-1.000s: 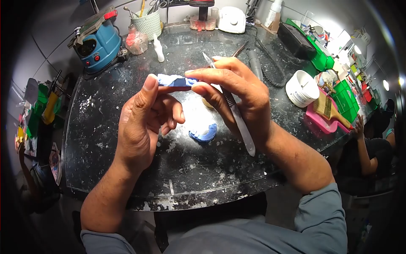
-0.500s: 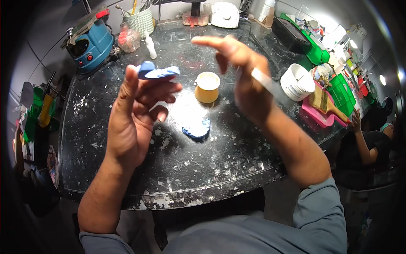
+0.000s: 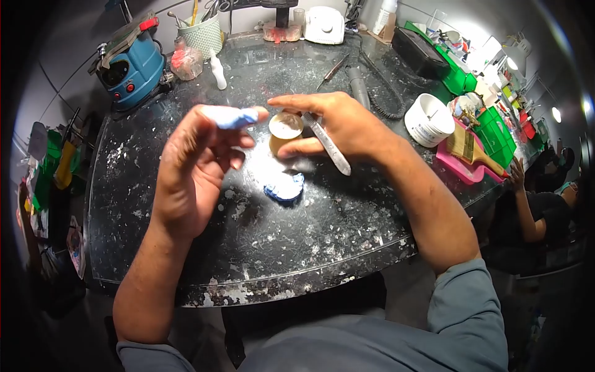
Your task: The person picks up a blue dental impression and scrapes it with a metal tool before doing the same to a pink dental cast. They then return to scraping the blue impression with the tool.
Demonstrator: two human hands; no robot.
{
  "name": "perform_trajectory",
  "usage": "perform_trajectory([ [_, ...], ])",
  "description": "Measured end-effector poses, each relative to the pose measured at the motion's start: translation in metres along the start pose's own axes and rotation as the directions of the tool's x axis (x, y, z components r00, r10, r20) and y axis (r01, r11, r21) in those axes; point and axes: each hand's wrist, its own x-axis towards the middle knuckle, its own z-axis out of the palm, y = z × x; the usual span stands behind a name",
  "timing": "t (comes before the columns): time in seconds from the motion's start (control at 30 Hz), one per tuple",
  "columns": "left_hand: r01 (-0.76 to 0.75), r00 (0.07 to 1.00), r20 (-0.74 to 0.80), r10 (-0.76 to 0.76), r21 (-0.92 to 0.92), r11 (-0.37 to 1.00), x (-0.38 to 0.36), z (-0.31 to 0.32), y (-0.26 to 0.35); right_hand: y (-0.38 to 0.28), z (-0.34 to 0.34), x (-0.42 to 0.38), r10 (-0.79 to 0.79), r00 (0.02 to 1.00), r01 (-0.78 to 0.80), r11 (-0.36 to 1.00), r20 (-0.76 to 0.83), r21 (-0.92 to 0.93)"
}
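Observation:
My left hand (image 3: pixel 195 164) is raised over the left part of the black table, its thumb and fingers closed on a blue-and-white moulded piece (image 3: pixel 230 117). My right hand (image 3: pixel 347 127) has a metal spatula (image 3: pixel 330 149) held among its fingers, the blade pointing down and toward me. The thumb and forefinger of that hand reach around a small yellow cup (image 3: pixel 286 126), and whether they press on it is unclear. A second blue-and-white piece (image 3: pixel 284 188) lies on the table just in front of the cup, under bright light.
Table (image 3: pixel 248 248); blue machine (image 3: pixel 129 68) back left; tool holder (image 3: pixel 202 36); white bottle (image 3: pixel 217 71); grey handpiece (image 3: pixel 357 87) with coiled cord; white tub (image 3: pixel 429 120); brush (image 3: pixel 474 155) on a pink tray (image 3: pixel 455 170). Another person's arm (image 3: pixel 527 208) shows at far right.
My right hand has come down and left to the yellow cup, uncovering the handpiece. The blue-and-white piece in my left hand has tilted, and that hand's grip has turned.

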Motion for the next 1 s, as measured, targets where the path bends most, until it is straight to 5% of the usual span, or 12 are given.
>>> perform_trajectory([
  [0.07,0.052,0.998,0.019,-0.055,0.120,0.991,-0.004,0.010,0.000,0.007,-0.004,-0.001,-0.015,0.999,0.013,0.997,-0.031,-0.077],
  [0.17,0.071,0.994,0.070,-0.082,0.154,0.986,-0.005,0.015,0.001,0.034,-0.022,0.004,-0.077,0.924,0.165,0.964,-0.375,0.208],
  [0.2,0.085,0.990,0.100,-0.101,0.157,0.984,-0.004,0.013,0.002,0.041,-0.030,0.003,0.081,0.937,0.038,0.943,-0.340,0.330],
  [0.27,0.165,0.957,0.205,-0.205,0.198,0.966,-0.005,0.016,0.007,0.034,-0.029,0.006,0.235,0.897,0.065,0.768,-0.375,0.637],
  [0.33,0.258,0.917,0.216,-0.335,0.316,0.913,-0.009,0.023,0.006,0.023,-0.023,0.005,0.251,0.909,0.055,0.718,-0.332,0.694],
  [0.4,0.184,0.875,0.293,-0.384,0.533,0.826,-0.006,0.018,0.000,0.013,-0.025,0.002,0.223,0.954,0.025,0.602,-0.198,0.798],
  [0.5,0.155,0.871,0.296,-0.393,0.593,0.790,-0.006,0.020,0.004,0.009,-0.016,0.005,0.187,0.971,0.009,0.586,-0.146,0.810],
  [0.57,-0.009,0.879,0.337,-0.337,0.718,0.696,-0.005,0.018,0.009,0.015,-0.016,0.005,0.201,0.973,-0.031,0.598,-0.113,0.801],
  [0.77,-0.071,0.912,0.292,-0.286,0.802,0.593,0.001,0.006,0.021,0.021,-0.010,0.006,0.287,0.957,-0.129,0.570,-0.049,0.811],
  [0.83,-0.121,0.931,0.283,-0.230,0.834,0.538,0.002,0.000,0.023,0.019,-0.007,0.004,0.254,0.966,-0.143,0.662,-0.041,0.736],
  [1.0,-0.028,0.957,0.194,-0.216,0.801,0.598,0.004,-0.003,0.021,0.015,-0.007,0.003,0.286,0.958,-0.171,0.644,-0.027,0.746],
])
